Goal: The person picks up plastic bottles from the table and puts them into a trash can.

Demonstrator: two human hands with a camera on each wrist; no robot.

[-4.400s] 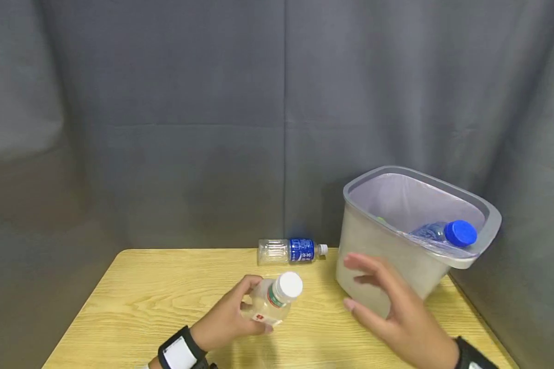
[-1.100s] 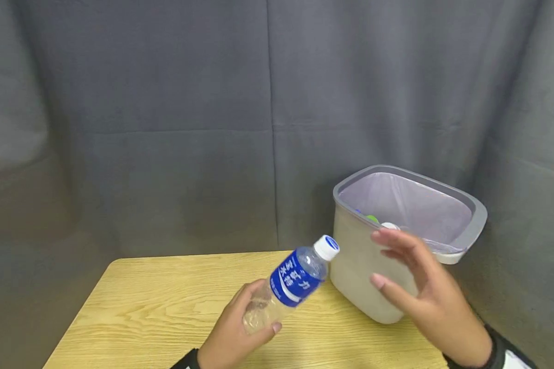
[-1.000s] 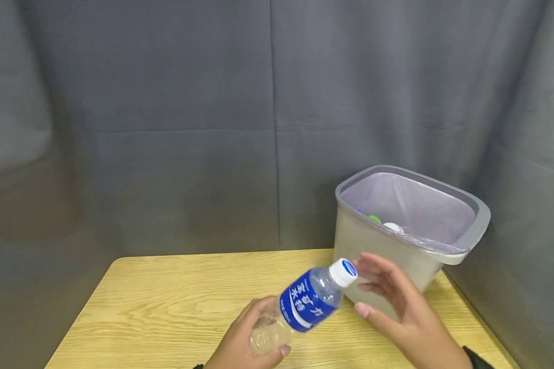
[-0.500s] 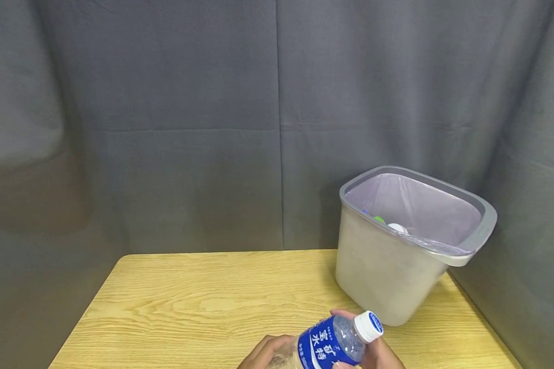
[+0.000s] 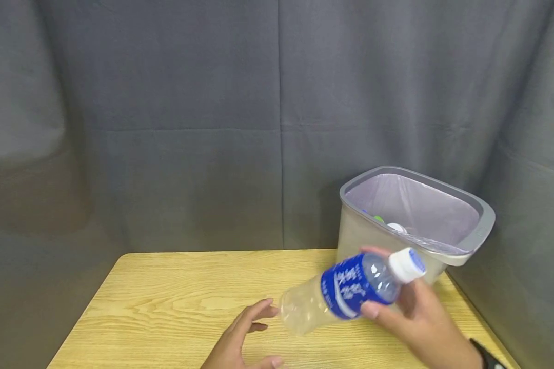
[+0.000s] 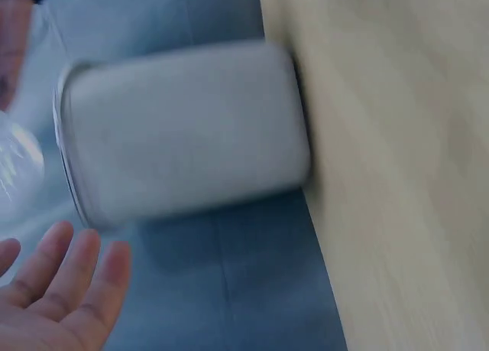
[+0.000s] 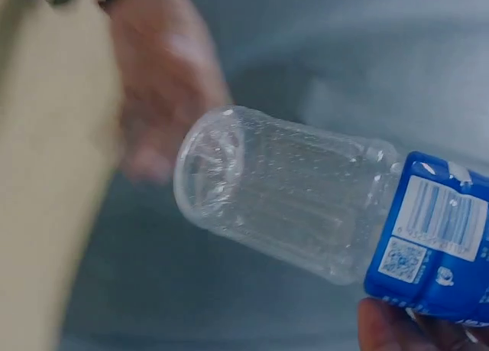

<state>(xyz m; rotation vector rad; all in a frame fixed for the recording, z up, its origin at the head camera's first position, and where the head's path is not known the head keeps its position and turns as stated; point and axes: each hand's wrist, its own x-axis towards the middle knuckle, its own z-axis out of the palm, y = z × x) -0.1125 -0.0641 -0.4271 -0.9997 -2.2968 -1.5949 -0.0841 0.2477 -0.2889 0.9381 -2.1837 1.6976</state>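
Observation:
A clear plastic bottle [image 5: 304,305] with a blue label and white cap is held in the air by my right hand [image 5: 424,323], gripped around the label and tilted cap-up to the right. My left hand [image 5: 240,341] is just off the bottle's base, fingers spread and holding nothing. In the left wrist view the left hand [image 6: 65,297] lies palm up, with the bottle's base [image 6: 15,167] at the left edge. The right wrist view shows the bottle [image 7: 290,194] near, its barcode label facing the camera, and the blurred left hand [image 7: 160,83] beyond its base.
A pale lined trash bin [image 5: 401,179] with a grey rim stands at the table's back right, behind the bottle. Caps, white [image 5: 397,228] and green [image 5: 378,219], show inside. Grey curtains [image 5: 189,128] enclose the wooden table [image 5: 166,292] behind and at both sides.
Earlier my left hand held a white-capped bottle, then the blue-labelled one from the table's back. That bottle has passed from left to right hand and moved up and right; the left hand has let go.

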